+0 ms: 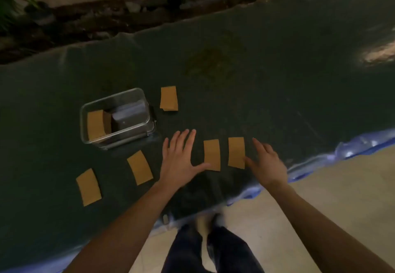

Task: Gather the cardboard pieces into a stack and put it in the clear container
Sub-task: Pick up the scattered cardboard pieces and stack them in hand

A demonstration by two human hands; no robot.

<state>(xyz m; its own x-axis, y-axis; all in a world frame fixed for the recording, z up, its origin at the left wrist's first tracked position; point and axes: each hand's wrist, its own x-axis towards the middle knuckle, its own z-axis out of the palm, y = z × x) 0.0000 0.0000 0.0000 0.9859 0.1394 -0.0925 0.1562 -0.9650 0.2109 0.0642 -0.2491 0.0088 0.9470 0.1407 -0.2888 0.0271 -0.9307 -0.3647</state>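
1. Brown cardboard pieces, flat, matte and slightly curved like cut sleeves, lie scattered over a dark green tabletop (256,80) with a wrinkled blue edge at lower right
2. Head view, centre: two pieces stand side by side between the hands, the left middle piece (212,154) and the right middle piece (236,152), long axes running away from the person, apart from each other
3. Left hand (179,161) is spread wide and empty, palm down, its thumb reaching to the near corner of the left middle piece; right hand (268,164) is also splayed and empty, its thumb touching the right middle piece's near corner, so each hand has one piece closest
4. Further pieces: an angled piece (140,167) and a far-left piece (88,186) at lower left, a small pile (169,98) above centre
5. Clear container (116,117), a rigid transparent box left of centre, already holds some cardboard (96,125) at its left end
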